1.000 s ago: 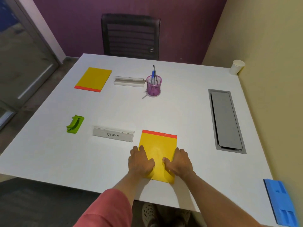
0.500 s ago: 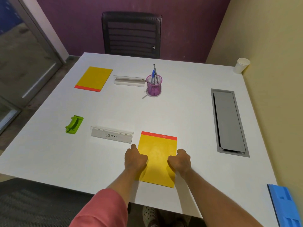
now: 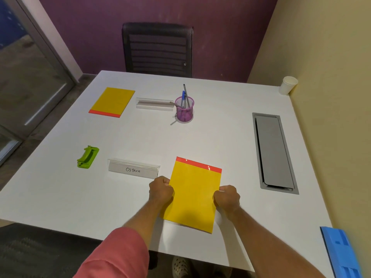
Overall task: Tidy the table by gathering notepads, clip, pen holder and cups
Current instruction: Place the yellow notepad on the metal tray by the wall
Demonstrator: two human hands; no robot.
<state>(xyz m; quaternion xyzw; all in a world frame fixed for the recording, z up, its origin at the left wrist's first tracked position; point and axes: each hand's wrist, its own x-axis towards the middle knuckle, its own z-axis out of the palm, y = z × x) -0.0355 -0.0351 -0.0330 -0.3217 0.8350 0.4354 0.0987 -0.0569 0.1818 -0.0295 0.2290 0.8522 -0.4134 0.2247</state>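
Your left hand [image 3: 161, 191] and right hand [image 3: 227, 198] grasp the side edges of the flat yellow paper notepad [image 3: 193, 194] – just right of the clear "OSTRICH" nameplate [image 3: 133, 170] – which is probably light and bendable, so hold it mid-edge.

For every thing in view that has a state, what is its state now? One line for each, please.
Near notepad: closed, gripped at both side edges.
Left hand: curled on the pad's left edge.
Right hand: curled on the pad's right edge.
Far notepad: closed, flat, untouched.
Pen holder: upright, holding pens.
Paper cup: upright at the far corner.
Green clip: lying on the table, untouched.
Name card: standing, reads OSTRICH.
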